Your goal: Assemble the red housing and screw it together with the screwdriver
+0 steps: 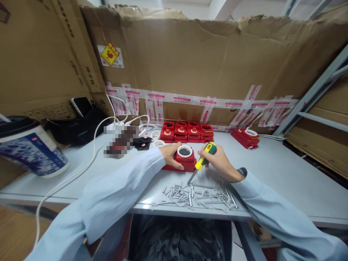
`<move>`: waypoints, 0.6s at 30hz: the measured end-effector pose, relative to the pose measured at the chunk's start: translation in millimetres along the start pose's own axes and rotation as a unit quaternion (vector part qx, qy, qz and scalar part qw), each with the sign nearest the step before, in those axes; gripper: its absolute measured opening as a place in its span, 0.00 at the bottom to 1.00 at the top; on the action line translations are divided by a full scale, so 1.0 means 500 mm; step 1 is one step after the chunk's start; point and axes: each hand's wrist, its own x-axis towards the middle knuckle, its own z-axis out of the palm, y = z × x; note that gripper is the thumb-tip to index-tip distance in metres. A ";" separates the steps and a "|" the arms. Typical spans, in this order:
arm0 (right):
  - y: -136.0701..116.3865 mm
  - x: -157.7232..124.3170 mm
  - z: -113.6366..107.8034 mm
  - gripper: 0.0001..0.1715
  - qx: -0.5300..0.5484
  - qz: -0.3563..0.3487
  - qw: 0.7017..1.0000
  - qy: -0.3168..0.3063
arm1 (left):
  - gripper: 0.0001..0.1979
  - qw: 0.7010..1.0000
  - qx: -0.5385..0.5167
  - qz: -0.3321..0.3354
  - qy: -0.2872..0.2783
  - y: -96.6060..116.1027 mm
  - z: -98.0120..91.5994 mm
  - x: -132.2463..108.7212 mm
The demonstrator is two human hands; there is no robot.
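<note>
A red plastic housing (187, 161) with a white ring on top sits on the grey table (285, 174) in front of me. My left hand (170, 155) grips its left side with curled fingers. My right hand (219, 161) is closed round a screwdriver (204, 157) with a yellow and green handle; its metal tip points down and left toward the table, just right of the housing. A heap of several loose screws (195, 194) lies near the table's front edge, below both hands.
A row of several red housings (187, 131) stands behind, with one more (246, 137) at the right. White rings (156, 135), black parts (143, 143), white cables, a black bag (77, 128) and a bucket (29, 148) fill the left. Cardboard walls the back. A black-lined bin (179, 237) sits under the table.
</note>
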 end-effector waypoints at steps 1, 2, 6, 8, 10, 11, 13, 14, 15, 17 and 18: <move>0.002 0.000 0.000 0.08 0.000 0.001 1.000 -0.001 | 0.34 1.000 0.001 -0.001 -0.002 0.001 -0.001 0.000; 0.003 0.000 0.000 0.08 -0.001 0.001 1.000 -0.001 | 0.34 1.000 0.001 -0.002 -0.005 0.002 -0.002 0.000; 0.006 0.002 0.002 0.09 -0.003 -0.002 1.000 -0.006 | 0.33 1.000 -0.002 -0.002 -0.011 0.006 -0.004 -0.001; 0.006 0.002 0.003 0.09 -0.001 -0.003 1.000 -0.007 | 0.33 1.000 -0.005 -0.001 -0.014 0.008 -0.005 -0.001; 0.004 0.001 0.004 0.10 0.001 -0.001 1.000 -0.006 | 0.33 1.000 -0.006 -0.002 -0.014 0.008 -0.005 -0.002; 0.002 0.000 0.004 0.10 0.002 0.000 1.000 -0.005 | 0.33 1.000 -0.005 -0.001 -0.014 0.008 -0.005 -0.002; -0.002 -0.002 0.004 0.10 0.007 0.001 1.000 -0.002 | 0.32 1.000 0.000 0.000 -0.012 0.008 -0.005 -0.002; -0.004 -0.003 0.003 0.10 0.012 0.000 1.000 -0.001 | 0.32 1.000 0.001 0.001 -0.011 0.008 -0.005 -0.002; -0.005 -0.004 0.002 0.10 0.017 -0.001 1.000 0.001 | 0.32 1.000 0.002 0.001 -0.009 0.007 -0.005 -0.002; -0.008 -0.004 -0.001 0.10 0.030 -0.007 1.000 0.005 | 0.32 1.000 -0.001 0.003 -0.009 0.007 -0.004 -0.001; -0.008 -0.004 -0.003 0.11 0.036 -0.011 0.999 0.005 | 0.32 1.000 -0.002 0.005 -0.009 0.007 -0.004 -0.001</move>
